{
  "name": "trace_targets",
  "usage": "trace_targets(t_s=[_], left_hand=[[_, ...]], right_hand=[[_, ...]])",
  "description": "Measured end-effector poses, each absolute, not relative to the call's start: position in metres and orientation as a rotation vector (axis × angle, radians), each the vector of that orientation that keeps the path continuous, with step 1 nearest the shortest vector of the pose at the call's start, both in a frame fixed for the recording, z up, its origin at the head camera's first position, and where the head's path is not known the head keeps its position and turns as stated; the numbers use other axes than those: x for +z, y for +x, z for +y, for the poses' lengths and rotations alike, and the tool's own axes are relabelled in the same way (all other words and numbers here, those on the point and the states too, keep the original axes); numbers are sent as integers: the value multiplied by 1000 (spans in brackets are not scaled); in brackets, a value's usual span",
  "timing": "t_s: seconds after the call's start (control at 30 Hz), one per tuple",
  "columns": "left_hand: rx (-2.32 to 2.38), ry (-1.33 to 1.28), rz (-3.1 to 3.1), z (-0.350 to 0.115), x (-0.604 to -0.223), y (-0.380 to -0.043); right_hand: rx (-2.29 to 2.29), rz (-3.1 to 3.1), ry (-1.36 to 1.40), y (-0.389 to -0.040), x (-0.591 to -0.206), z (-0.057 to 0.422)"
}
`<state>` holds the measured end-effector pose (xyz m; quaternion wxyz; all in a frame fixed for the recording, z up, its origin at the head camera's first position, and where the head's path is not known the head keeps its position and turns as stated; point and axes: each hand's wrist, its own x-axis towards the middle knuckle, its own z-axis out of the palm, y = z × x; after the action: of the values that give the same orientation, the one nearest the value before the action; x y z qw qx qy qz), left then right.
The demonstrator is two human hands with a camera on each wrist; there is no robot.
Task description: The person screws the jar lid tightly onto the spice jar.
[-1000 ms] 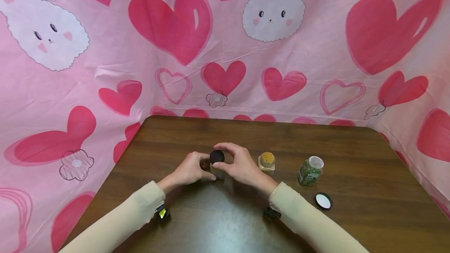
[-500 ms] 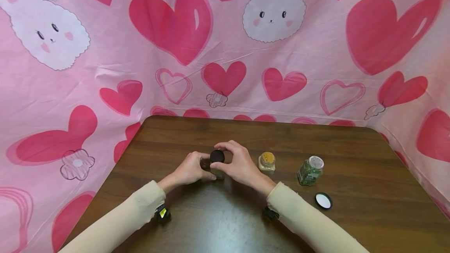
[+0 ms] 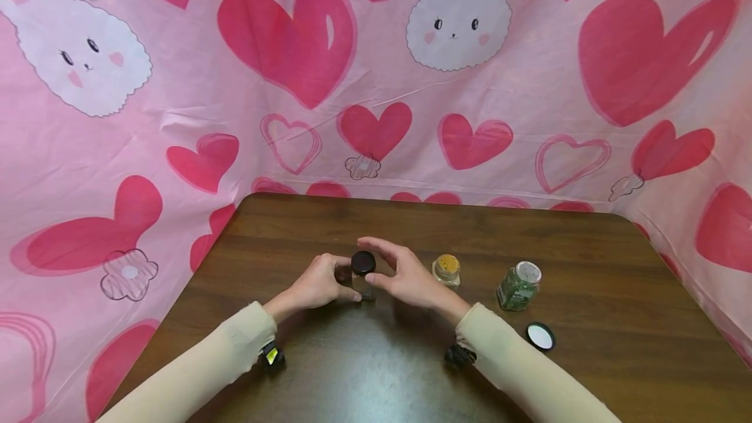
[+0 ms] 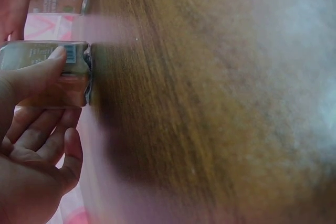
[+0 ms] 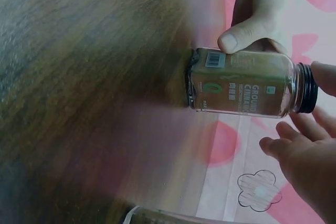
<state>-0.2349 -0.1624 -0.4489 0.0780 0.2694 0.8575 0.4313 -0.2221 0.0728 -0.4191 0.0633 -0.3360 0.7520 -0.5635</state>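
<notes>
A clear glass spice jar (image 5: 247, 90) labelled ground cinnamon, with a black screw lid (image 3: 363, 262), stands upright on the table left of the other jars. My left hand (image 3: 320, 282) grips its lower body from the left; in the left wrist view the thumb (image 4: 44, 69) lies across the label near the barcode and the fingers are behind. My right hand (image 3: 405, 276) is at the lid from the right, thumb and fingers spread loosely around it. A gap shows between the lid and the index finger in the head view.
Right of the hands stand an uncapped jar of yellow spice (image 3: 446, 270) and a jar of green herbs (image 3: 518, 287) with a whitish top. A black-rimmed lid (image 3: 540, 336) lies with its white inside up on the wooden table (image 3: 617, 292). Pink heart-print cloth (image 3: 376, 83) hangs behind.
My right hand's thumb and fingers have loosened and spread away from the black lid, baring more of it. My left hand and the jar have stayed in place.
</notes>
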Motion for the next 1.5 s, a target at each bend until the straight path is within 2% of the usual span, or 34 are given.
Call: trace_targets(t_s=[0.7, 1.5], left_hand=[[1280, 798, 2572, -162, -450, -234], [1267, 815, 2573, -162, -449, -235]], right_hand=[[-1728, 2256, -981, -223, -420, 72], [-1585, 2633, -891, -215, -417, 66]])
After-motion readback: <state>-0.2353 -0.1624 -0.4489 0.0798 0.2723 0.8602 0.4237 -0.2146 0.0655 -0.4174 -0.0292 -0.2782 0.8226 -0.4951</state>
